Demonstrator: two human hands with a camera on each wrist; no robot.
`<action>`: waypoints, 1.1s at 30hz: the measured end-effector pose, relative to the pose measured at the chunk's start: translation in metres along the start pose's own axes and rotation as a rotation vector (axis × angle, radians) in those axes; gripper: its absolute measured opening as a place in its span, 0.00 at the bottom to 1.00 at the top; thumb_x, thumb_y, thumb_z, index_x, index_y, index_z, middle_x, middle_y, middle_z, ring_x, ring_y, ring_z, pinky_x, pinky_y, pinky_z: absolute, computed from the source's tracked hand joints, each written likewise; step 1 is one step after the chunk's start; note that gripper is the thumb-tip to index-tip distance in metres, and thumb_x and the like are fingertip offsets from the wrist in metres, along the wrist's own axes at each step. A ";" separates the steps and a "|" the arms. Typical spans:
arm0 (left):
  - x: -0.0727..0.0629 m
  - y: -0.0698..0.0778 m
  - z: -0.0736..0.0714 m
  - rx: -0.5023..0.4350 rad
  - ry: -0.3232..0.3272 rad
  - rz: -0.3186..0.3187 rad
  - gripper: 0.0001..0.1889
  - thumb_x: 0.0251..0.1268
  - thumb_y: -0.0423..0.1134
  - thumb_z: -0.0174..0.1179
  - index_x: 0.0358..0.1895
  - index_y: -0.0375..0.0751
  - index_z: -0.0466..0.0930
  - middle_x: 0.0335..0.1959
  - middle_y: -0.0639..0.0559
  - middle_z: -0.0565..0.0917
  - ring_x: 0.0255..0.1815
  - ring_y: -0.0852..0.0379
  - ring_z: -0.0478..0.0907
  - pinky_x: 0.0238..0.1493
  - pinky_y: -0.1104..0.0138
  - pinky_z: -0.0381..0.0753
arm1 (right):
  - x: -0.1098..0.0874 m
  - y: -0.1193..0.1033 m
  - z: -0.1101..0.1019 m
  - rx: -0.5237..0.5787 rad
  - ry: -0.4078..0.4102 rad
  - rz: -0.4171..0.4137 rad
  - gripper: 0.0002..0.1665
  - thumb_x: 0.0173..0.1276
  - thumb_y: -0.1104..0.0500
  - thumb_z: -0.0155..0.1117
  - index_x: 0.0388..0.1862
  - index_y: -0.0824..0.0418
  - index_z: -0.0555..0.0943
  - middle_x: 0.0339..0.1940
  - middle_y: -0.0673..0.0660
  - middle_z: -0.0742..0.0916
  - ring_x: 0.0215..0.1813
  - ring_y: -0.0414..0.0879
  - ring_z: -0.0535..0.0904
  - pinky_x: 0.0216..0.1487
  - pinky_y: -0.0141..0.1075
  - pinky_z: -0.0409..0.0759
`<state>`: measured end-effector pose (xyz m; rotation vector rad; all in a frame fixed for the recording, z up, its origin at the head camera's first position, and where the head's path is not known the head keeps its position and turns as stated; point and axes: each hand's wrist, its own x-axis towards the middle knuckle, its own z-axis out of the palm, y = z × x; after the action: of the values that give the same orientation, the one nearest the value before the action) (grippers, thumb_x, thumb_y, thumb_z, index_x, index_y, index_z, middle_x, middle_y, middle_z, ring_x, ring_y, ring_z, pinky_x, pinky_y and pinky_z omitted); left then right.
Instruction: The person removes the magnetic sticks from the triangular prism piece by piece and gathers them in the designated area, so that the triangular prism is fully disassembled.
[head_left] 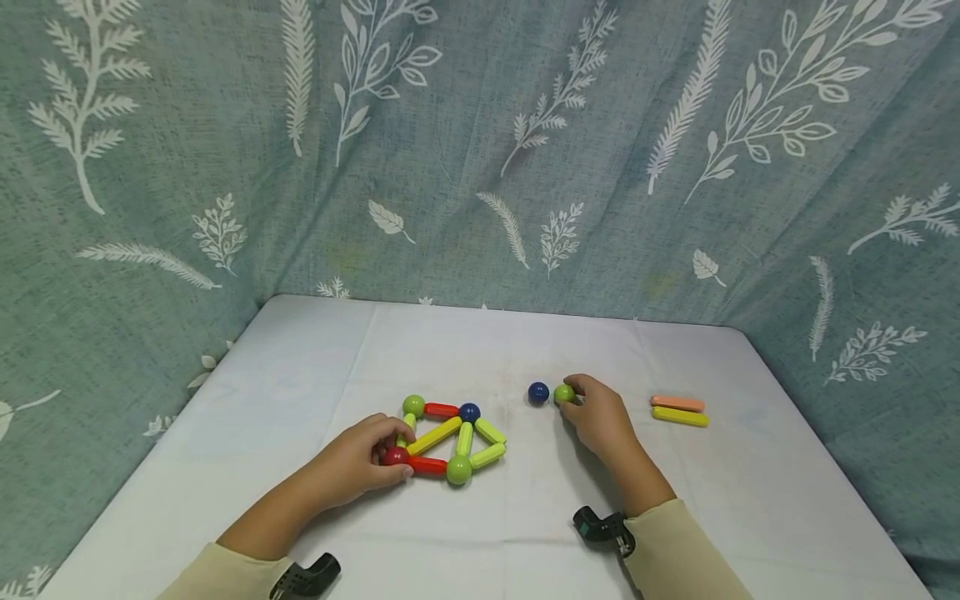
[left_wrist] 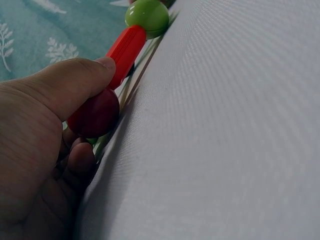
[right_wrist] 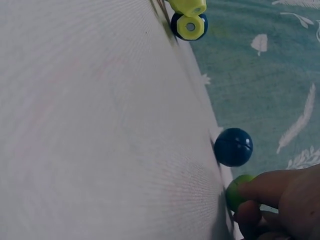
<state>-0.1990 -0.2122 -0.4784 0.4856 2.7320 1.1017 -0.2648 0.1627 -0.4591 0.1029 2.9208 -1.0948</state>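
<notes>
Coloured sticks and balls form a flat joined shape on the white table. My left hand (head_left: pixel 365 457) holds this shape at its red ball (head_left: pixel 397 456), thumb along the red stick (left_wrist: pixel 126 54) in the left wrist view. Green balls (head_left: pixel 459 470) and a blue ball (head_left: pixel 469 412) sit at other corners, with a yellow stick (head_left: pixel 435 435) running diagonally. Two light green sticks (head_left: pixel 489 455) meet at the right end without a ball. Further right, my right hand (head_left: pixel 602 417) pinches a loose green ball (head_left: pixel 563 394). Beside it lies a loose blue ball (right_wrist: pixel 233 147).
An orange stick (head_left: pixel 677 403) and a yellow stick (head_left: pixel 679 417) lie side by side, right of the right hand. A green leaf-patterned cloth (head_left: pixel 465 167) hangs behind and at both sides of the table (head_left: pixel 315 350). Dark wrist devices (head_left: pixel 604 528) are worn at the sleeves.
</notes>
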 end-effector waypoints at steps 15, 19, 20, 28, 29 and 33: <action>-0.001 -0.001 0.000 0.011 0.005 0.008 0.19 0.60 0.48 0.78 0.51 0.60 0.80 0.40 0.59 0.77 0.41 0.57 0.75 0.41 0.71 0.78 | -0.031 -0.030 0.002 0.030 -0.074 -0.159 0.12 0.69 0.55 0.75 0.50 0.50 0.86 0.45 0.46 0.88 0.41 0.45 0.81 0.38 0.38 0.81; -0.002 0.000 0.001 -0.003 -0.002 -0.002 0.19 0.60 0.47 0.78 0.52 0.59 0.81 0.40 0.58 0.76 0.41 0.56 0.74 0.40 0.71 0.78 | -0.042 -0.038 0.012 -0.005 -0.210 -0.258 0.10 0.69 0.55 0.76 0.47 0.50 0.86 0.41 0.44 0.87 0.39 0.43 0.81 0.39 0.38 0.81; -0.002 0.000 0.001 -0.004 -0.003 -0.004 0.19 0.60 0.47 0.78 0.52 0.59 0.81 0.40 0.58 0.76 0.41 0.56 0.74 0.40 0.71 0.78 | -0.045 -0.040 0.014 -0.008 -0.243 -0.275 0.09 0.69 0.55 0.75 0.46 0.50 0.86 0.40 0.44 0.87 0.39 0.43 0.81 0.41 0.39 0.81; 0.000 0.001 0.001 0.010 0.014 0.000 0.20 0.59 0.48 0.78 0.52 0.59 0.81 0.40 0.59 0.77 0.41 0.56 0.74 0.40 0.71 0.78 | -0.051 -0.042 0.020 0.070 -0.385 -0.286 0.08 0.68 0.55 0.75 0.43 0.47 0.85 0.42 0.46 0.89 0.43 0.43 0.83 0.43 0.42 0.82; 0.000 0.000 0.001 0.011 0.014 -0.001 0.20 0.59 0.48 0.78 0.51 0.59 0.80 0.41 0.59 0.77 0.41 0.56 0.74 0.40 0.71 0.78 | -0.051 -0.041 0.021 0.068 -0.396 -0.285 0.07 0.68 0.56 0.75 0.42 0.47 0.84 0.42 0.46 0.89 0.41 0.43 0.83 0.41 0.41 0.82; 0.000 -0.001 0.002 0.001 0.007 -0.008 0.20 0.59 0.47 0.78 0.51 0.59 0.80 0.40 0.58 0.77 0.41 0.56 0.74 0.40 0.71 0.78 | -0.051 -0.040 0.024 0.059 -0.452 -0.260 0.09 0.67 0.58 0.76 0.41 0.48 0.84 0.39 0.47 0.86 0.36 0.45 0.81 0.35 0.40 0.82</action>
<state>-0.1986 -0.2116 -0.4801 0.4712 2.7382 1.1030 -0.2163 0.1147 -0.4487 -0.4726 2.5398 -1.0636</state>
